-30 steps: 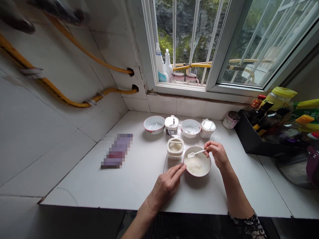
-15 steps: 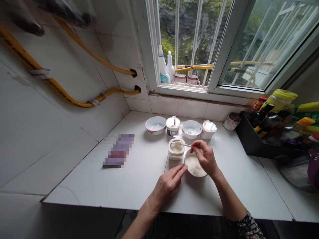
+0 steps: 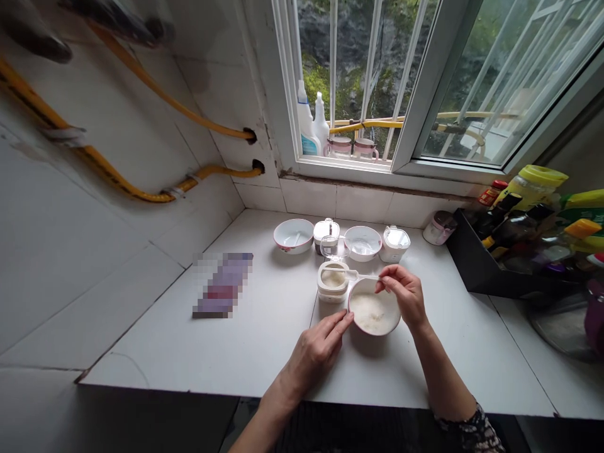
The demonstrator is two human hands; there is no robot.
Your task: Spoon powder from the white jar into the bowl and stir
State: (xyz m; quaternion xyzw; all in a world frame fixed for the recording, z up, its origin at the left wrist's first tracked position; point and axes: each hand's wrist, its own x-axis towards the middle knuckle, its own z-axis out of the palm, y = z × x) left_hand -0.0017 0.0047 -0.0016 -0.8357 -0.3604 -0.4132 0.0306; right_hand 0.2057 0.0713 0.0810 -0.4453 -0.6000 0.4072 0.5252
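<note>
My right hand (image 3: 403,294) pinches the handle of a small pale spoon (image 3: 365,276) between thumb and fingers. The spoon lies level, its scoop end at the right side of an open white jar (image 3: 333,296), which holds pale powder. Just right of that jar stands a white bowl (image 3: 396,322) with a pink rim, pale powder inside; what the powder is, I cannot tell. My left hand (image 3: 317,346) has its fingertips on the bowl's left rim, though its lower fingers are hidden. The jar's clear lid (image 3: 336,246) is tipped back behind it.
Behind stand two more bowls (image 3: 287,249) (image 3: 363,255) and two lidded jars (image 3: 325,228) (image 3: 395,253). A black box (image 3: 476,277) of bottles sits at the right, beside another jar (image 3: 438,231). A blurred purple packet (image 3: 226,286) lies left.
My right hand has moved right, drawing the spoon away from the jar's opening. More of the bowl's inside now shows. My left hand stays on the rim.
</note>
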